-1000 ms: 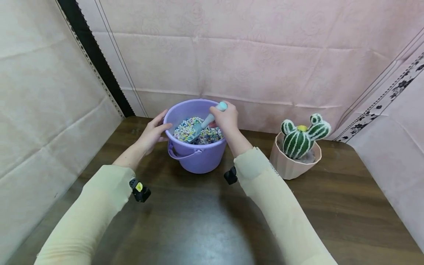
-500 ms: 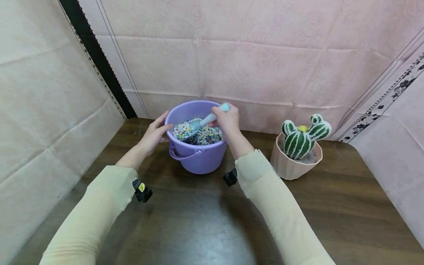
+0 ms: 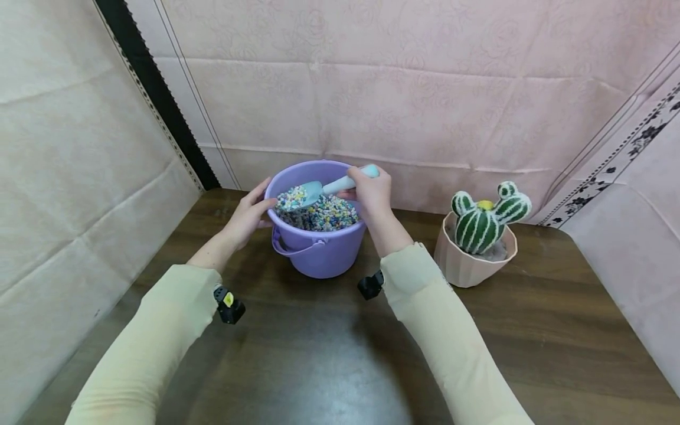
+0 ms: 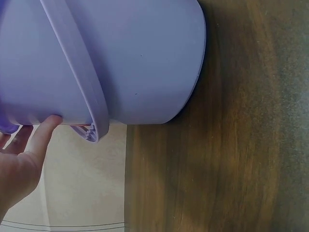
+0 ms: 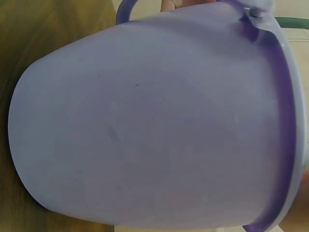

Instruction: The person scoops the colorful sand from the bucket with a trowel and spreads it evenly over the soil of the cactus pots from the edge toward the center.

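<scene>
The bucket (image 3: 326,258) is standing upright near the far edge of the tabletop (image 3: 297,348), left of the flowerpot (image 3: 462,268) and apart from it. Beads (image 3: 332,215) are lying inside the bucket, below its rim, and the bail (image 3: 297,252) is hanging on its near-left side. The scoop (image 3: 340,186) is reaching leftward into the bucket, carrying some beads. The left grip (image 3: 247,212) is touching the bucket's left rim; the right grip (image 3: 373,190) is holding the scoop at the right side. A toy cactus (image 3: 477,231) is standing in the flowerpot. Cloth (image 3: 398,112) is hanging behind everything.
</scene>
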The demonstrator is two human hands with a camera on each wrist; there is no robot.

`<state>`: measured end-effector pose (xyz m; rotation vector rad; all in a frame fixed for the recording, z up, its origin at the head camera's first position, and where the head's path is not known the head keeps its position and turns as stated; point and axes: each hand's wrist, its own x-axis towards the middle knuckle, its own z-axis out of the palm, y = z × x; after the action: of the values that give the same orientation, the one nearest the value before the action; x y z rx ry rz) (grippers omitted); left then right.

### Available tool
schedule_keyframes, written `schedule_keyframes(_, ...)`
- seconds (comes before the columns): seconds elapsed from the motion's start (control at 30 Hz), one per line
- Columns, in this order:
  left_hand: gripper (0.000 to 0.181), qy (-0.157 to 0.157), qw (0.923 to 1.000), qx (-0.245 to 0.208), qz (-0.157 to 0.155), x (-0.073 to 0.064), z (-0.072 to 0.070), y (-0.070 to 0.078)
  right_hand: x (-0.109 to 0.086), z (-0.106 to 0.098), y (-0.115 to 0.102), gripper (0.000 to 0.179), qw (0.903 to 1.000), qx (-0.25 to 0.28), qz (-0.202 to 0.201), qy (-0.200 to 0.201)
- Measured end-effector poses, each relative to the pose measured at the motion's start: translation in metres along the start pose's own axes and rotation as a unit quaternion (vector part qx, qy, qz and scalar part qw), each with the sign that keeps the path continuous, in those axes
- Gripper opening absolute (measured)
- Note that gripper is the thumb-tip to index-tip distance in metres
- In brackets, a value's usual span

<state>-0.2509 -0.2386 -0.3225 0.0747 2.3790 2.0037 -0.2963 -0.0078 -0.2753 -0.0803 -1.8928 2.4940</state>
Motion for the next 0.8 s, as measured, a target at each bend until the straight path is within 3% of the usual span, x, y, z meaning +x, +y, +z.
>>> schedule_keyframes(0.43,0.063,0.000,1.0000,-0.001,0.001,-0.001,0.002,0.001,0.000,-0.007,-0.004,0.017,0.9961,0.085,-0.003,0.024)
schedule_keyframes(0.8,0.062,0.002,1.0000,0.002,0.000,-0.002,0.003,0.001,0.006,-0.024,-0.004,0.015,0.9910,0.128,-0.005,0.039)
